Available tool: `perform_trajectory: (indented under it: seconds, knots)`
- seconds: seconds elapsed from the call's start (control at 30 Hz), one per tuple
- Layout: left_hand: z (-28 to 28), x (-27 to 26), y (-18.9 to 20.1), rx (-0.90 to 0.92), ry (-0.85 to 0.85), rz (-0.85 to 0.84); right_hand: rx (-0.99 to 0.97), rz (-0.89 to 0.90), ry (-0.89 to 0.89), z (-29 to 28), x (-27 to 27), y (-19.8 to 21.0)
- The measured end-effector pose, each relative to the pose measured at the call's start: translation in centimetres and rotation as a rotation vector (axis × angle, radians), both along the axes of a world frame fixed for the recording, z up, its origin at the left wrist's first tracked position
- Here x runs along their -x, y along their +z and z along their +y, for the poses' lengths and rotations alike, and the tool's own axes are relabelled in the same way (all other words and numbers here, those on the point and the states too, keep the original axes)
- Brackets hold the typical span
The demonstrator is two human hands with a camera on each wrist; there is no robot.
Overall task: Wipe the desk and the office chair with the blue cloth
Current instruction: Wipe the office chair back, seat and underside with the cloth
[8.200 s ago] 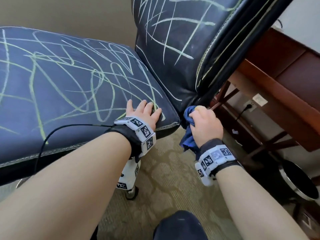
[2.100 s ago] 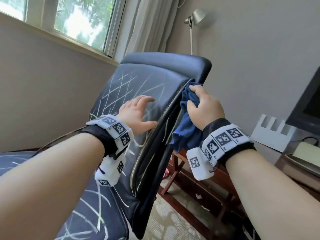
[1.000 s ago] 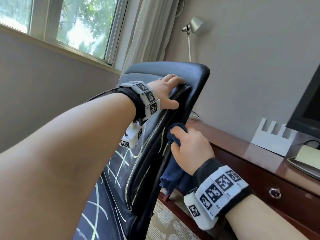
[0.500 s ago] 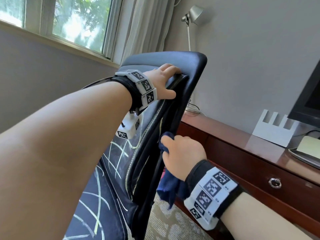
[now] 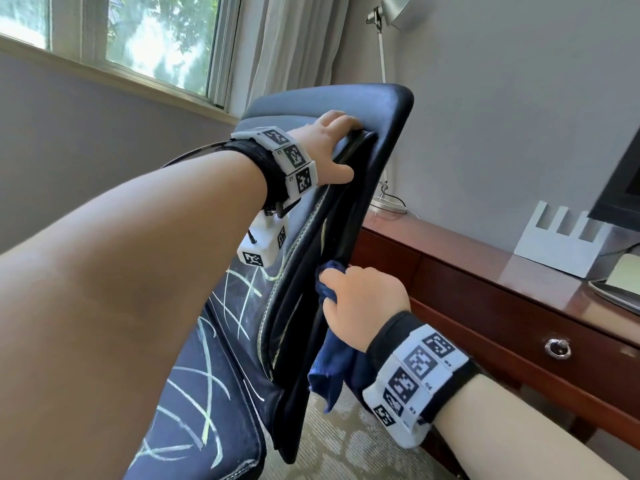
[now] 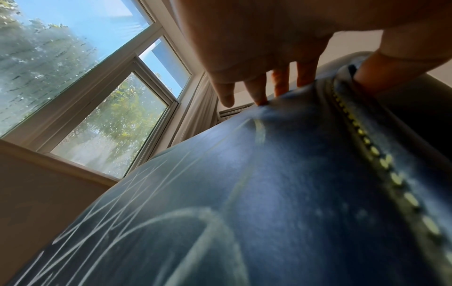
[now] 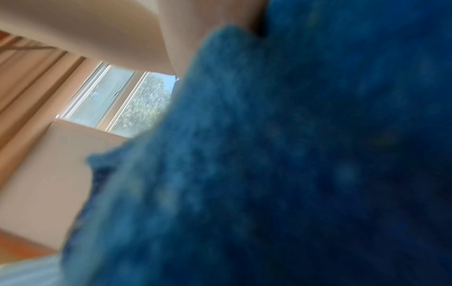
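The dark blue office chair stands in the head view, its backrest upright and its seat covered in pale chalk scribbles. My left hand grips the top corner of the backrest, fingers over the top and thumb on the side. The left wrist view shows those fingers on the scribbled backrest. My right hand grips the bunched blue cloth against the backrest's side edge, midway up. Blurred blue cloth fills the right wrist view. The wooden desk runs along the right.
On the desk stand a white slotted rack, a lamp base and a dark monitor at the far right. A drawer has a ring pull. Window and curtain are behind the chair. Patterned carpet lies below.
My right hand has slid the cloth down the backrest's side edge. My left hand moved from the backrest's front to its top about a second ago and has held there since.
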State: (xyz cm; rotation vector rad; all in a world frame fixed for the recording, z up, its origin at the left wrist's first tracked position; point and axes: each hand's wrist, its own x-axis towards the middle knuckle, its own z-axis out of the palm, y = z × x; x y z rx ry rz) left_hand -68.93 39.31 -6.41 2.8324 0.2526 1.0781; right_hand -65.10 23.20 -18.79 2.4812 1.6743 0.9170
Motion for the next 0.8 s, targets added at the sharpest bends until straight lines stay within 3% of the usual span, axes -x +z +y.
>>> perform_trajectory:
  seconds: [0.17,0.3,0.43,0.63,0.73,0.8]
  knots:
    - [0.4,1.2,-3.7,0.134,-0.087,-0.040,-0.296,0.169,0.065,-0.5,-1.1,1.2]
    - [1.4,3.9,-11.5,0.381,-0.086,-0.006,-0.463,0.409,0.153,0.4,-1.2,0.5]
    - [1.3,6.4,-20.3,0.604,0.035,0.153,-0.462,0.436,0.114,0.4,-0.8,0.2]
    - [-1.2,10.7,-31.9,0.394,0.326,0.824,-0.462,0.479,0.132,-0.4,-0.8,-1.3]
    - [-2.5,12.5,-35.8,0.288,0.362,0.985,-0.517,0.468,0.171,0.0,-0.7,-2.4]
    - [-2.8,12.8,-36.7,0.201,0.379,1.008,-0.580,0.381,0.151,0.4,-0.4,-2.5]
